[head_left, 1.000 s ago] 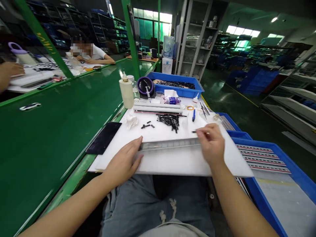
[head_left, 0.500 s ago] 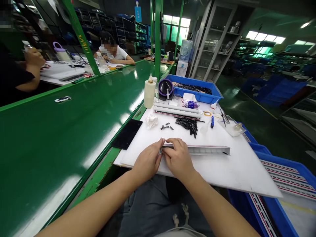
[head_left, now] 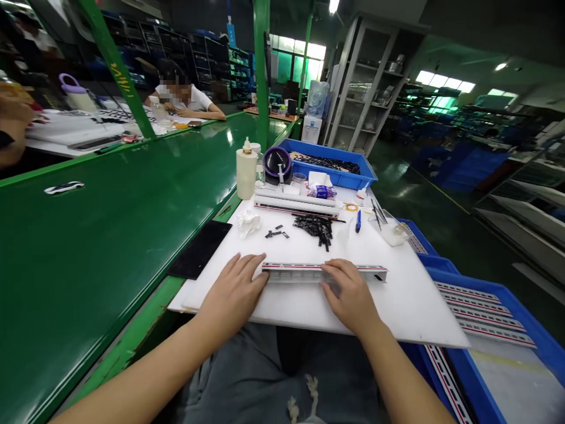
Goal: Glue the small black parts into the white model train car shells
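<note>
A long white model train car shell (head_left: 295, 274) with a red stripe and a row of windows lies lengthwise on the white board (head_left: 300, 309), its hollow side facing me. Around its right part my right hand (head_left: 352, 294) is closed, fingers on the top edge and thumb on the near side. At its left end rests my left hand (head_left: 233, 290), fingers apart and thumb side by the shell's tip. Beyond the shell lies a pile of small black strips (head_left: 315, 228), with several loose black pieces (head_left: 276, 233) to its left.
Another shell (head_left: 295, 203) lies farther back, near a glue bottle (head_left: 246, 171), a crumpled tissue (head_left: 248, 224) and a blue cutter (head_left: 358, 221). A blue bin (head_left: 348, 179) stands behind. To the right, blue trays (head_left: 521, 303) hold striped shells. Left runs a green conveyor (head_left: 132, 218), with people seated beyond.
My hands, close together at the shell's left end before, are now apart. The right hand has slid right along the shell, and the left end is uncovered. The view has shifted too.
</note>
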The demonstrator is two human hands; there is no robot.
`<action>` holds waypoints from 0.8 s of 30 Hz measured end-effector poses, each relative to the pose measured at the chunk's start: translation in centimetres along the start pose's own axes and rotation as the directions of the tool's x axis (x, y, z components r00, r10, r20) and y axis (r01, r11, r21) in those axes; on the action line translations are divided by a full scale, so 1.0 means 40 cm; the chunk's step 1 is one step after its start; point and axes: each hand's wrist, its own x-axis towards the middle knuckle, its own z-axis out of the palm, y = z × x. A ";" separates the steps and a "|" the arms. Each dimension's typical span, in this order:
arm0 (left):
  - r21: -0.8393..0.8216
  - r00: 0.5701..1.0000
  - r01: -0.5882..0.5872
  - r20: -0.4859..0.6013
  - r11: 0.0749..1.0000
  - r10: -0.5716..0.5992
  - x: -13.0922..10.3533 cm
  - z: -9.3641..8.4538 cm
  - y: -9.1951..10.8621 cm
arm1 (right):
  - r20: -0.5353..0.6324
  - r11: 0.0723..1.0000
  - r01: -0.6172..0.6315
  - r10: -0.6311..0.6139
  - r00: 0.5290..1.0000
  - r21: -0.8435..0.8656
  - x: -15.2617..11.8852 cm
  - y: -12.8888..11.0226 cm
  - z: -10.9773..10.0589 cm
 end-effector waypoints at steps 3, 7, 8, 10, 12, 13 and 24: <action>0.047 0.990 0.028 0.136 0.999 -0.034 0.023 -0.020 0.000 | -0.012 0.999 -0.013 0.014 1.000 0.035 0.003 -0.009 0.001; -0.029 0.972 0.032 0.235 0.999 -0.024 0.042 -0.031 -0.015 | -0.155 0.975 -0.197 0.212 0.965 0.106 0.045 0.033 -0.046; -0.057 0.971 0.032 0.238 0.998 -0.017 0.045 -0.032 -0.020 | -0.200 0.953 -0.279 0.299 0.933 0.120 0.063 0.059 -0.062; -0.100 0.974 0.026 0.225 0.995 -0.002 0.050 -0.033 -0.028 | -0.193 0.875 -0.466 0.484 0.853 0.133 0.107 0.124 -0.089; -0.122 0.979 0.020 0.202 0.992 0.005 0.056 -0.031 -0.032 | -0.009 0.779 -0.618 0.622 0.783 0.103 0.152 0.191 -0.104; -0.129 0.983 0.020 0.185 0.991 0.004 0.058 -0.029 -0.032 | 0.064 0.760 -0.643 0.640 0.766 0.090 0.174 0.220 -0.105; -0.177 0.979 0.202 0.033 0.963 -0.200 0.052 0.019 -0.013 | 0.297 0.793 -0.583 0.522 0.799 0.176 0.287 0.263 -0.095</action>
